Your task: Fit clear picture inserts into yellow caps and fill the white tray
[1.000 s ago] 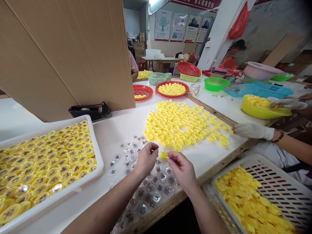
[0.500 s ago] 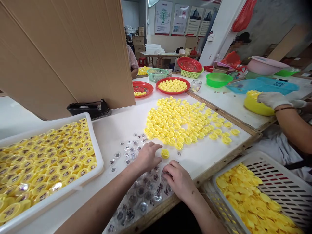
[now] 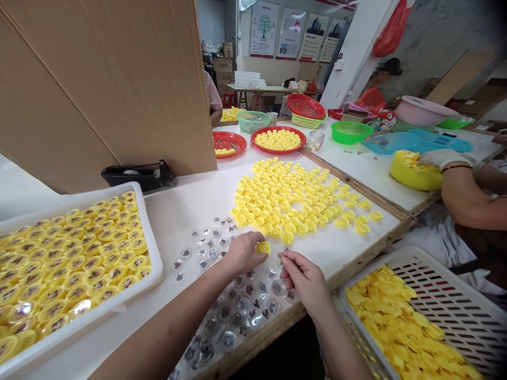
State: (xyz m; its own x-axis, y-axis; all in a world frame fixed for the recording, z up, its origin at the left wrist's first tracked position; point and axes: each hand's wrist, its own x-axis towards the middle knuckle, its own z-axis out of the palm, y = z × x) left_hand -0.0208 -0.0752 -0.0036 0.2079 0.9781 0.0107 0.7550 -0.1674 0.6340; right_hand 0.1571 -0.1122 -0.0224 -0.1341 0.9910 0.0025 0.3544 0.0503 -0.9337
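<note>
My left hand [image 3: 246, 253] pinches a small round yellow piece [image 3: 262, 247] between thumb and fingers, just above the white table. To its right, my right hand [image 3: 303, 274] has thumb and index finger pressed together at a clear disc [image 3: 280, 262]; the fingertips partly hide it. Under and around both hands lie many clear discs with dark printed figures [image 3: 243, 305]. Beyond the hands spreads a large group of yellow pieces [image 3: 277, 198]. At the left, a white tray [image 3: 152, 245] holds rows of yellow pieces topped with printed discs.
A cardboard sheet [image 3: 119, 79] stands behind a black tape dispenser [image 3: 138, 176]. At right, a basket [image 3: 447, 295] holds yellow parts. A red plate [image 3: 278, 151] and green bowl [image 3: 350, 132] sit farther back. Another person's gloved hand [image 3: 446, 158] is at a yellow bowl [image 3: 415, 178].
My left hand has taken hold of the yellow piece that lay beside it. My right hand has shifted slightly right and its fingers have come together. The view has moved a little.
</note>
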